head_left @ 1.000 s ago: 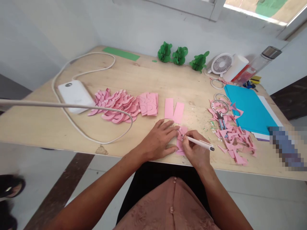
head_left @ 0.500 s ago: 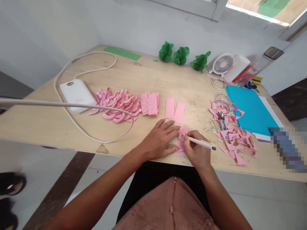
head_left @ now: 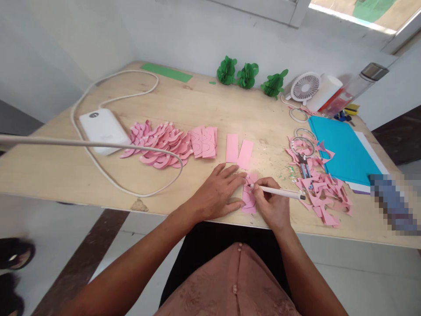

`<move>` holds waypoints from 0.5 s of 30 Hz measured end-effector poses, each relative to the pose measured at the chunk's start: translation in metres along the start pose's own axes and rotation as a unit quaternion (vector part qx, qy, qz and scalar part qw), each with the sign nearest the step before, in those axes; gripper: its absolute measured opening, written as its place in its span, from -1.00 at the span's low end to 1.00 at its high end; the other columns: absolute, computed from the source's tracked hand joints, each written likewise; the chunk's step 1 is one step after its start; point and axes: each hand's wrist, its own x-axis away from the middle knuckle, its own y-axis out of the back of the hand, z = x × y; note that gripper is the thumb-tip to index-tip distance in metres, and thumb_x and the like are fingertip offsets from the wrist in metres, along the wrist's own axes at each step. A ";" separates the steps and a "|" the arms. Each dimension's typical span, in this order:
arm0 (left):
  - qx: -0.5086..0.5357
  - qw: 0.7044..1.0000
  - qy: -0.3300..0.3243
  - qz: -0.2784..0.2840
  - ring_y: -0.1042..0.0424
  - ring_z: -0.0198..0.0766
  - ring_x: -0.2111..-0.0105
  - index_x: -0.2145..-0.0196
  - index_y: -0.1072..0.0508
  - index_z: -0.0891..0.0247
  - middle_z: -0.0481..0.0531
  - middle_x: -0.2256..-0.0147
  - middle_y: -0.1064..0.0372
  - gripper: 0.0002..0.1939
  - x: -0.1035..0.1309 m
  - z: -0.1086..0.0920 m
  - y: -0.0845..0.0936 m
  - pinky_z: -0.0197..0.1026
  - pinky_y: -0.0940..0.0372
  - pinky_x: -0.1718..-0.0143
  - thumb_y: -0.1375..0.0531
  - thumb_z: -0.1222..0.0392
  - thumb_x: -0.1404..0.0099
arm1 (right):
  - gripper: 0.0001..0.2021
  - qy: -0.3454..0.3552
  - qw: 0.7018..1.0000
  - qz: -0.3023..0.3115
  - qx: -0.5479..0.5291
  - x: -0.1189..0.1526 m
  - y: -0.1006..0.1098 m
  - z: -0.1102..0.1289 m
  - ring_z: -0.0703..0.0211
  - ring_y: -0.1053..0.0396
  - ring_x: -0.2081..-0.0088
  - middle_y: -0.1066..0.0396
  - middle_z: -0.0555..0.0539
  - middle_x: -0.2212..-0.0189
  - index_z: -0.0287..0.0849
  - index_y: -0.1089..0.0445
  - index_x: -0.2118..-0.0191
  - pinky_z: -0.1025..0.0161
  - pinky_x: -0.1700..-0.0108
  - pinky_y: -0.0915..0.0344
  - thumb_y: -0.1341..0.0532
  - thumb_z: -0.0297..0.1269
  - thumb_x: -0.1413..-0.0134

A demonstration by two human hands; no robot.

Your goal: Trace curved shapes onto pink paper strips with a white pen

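Observation:
My right hand (head_left: 272, 204) is closed around a white pen (head_left: 281, 192), its tip on a pink paper strip (head_left: 249, 205) near the table's front edge. Dark curved lines are drawn on this strip. My left hand (head_left: 222, 193) lies with fingers spread, its fingertips on the strip's left edge. Just beyond lie two plain pink strips (head_left: 232, 148), side by side. Left of them is a stack of pink papers with drawn curves (head_left: 204, 142). A heap of cut, curved pink pieces (head_left: 166, 145) adjoins that stack.
White cable (head_left: 144, 149) loops across the left side beside a white power bank (head_left: 104, 130). Pink scraps (head_left: 325, 193) and scissors (head_left: 304, 164) lie right, near a blue folder (head_left: 344, 151). Green paper shapes (head_left: 247, 76), a small fan (head_left: 305, 87) and a bottle (head_left: 357, 90) stand at the back.
The pen has swung lower at its tip-far end toward the right, and its tip has shifted slightly up the strip. More curved line shows on the strip. My left hand stays put.

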 end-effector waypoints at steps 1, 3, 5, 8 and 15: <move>0.000 1.000 0.000 -0.001 -0.05 0.05 -0.25 -0.01 -0.29 0.23 0.09 -0.16 -0.27 -0.58 0.000 0.000 0.000 0.17 0.12 -0.27 -0.18 0.02 -0.25 | -0.91 -0.003 1.000 0.007 -0.009 0.000 0.000 0.000 0.32 -0.24 0.58 -0.33 0.07 0.57 -0.14 -0.32 0.40 0.36 0.52 -0.17 -0.13 -0.29 -0.08; -0.001 1.000 -0.001 -0.001 -0.05 0.05 -0.25 -0.01 -0.29 0.23 0.10 -0.16 -0.27 -0.58 0.000 0.000 -0.001 0.17 0.12 -0.27 -0.18 0.01 -0.26 | -0.91 -0.008 1.000 0.018 -0.020 0.000 -0.001 0.000 0.33 -0.22 0.59 -0.31 0.08 0.57 -0.14 -0.33 0.40 0.36 0.54 -0.15 -0.14 -0.28 -0.08; -0.002 1.000 -0.001 -0.001 -0.04 0.05 -0.26 -0.01 -0.29 0.23 0.10 -0.17 -0.26 -0.58 0.000 0.000 -0.001 0.17 0.12 -0.27 -0.18 0.01 -0.25 | -0.91 -0.010 0.999 0.025 -0.022 0.000 -0.001 0.000 0.33 -0.21 0.58 -0.30 0.09 0.57 -0.14 -0.33 0.39 0.37 0.55 -0.13 -0.14 -0.28 -0.08; -0.002 1.000 0.001 -0.001 -0.04 0.05 -0.26 0.01 -0.29 0.23 0.09 -0.17 -0.26 -0.59 0.000 0.000 -0.001 0.17 0.12 -0.27 -0.19 0.03 -0.25 | -0.92 -0.010 0.999 0.037 -0.021 0.000 -0.001 0.000 0.33 -0.22 0.56 -0.30 0.08 0.56 -0.14 -0.33 0.38 0.37 0.52 -0.14 -0.14 -0.28 -0.09; -0.005 1.000 -0.001 -0.001 -0.04 0.05 -0.26 0.00 -0.28 0.25 0.09 -0.17 -0.26 -0.59 0.000 0.000 -0.001 0.17 0.14 -0.29 -0.18 0.03 -0.25 | -0.91 -0.009 0.999 0.044 -0.007 -0.001 -0.001 -0.001 0.31 -0.24 0.54 -0.32 0.07 0.55 -0.14 -0.33 0.39 0.35 0.49 -0.17 -0.14 -0.29 -0.09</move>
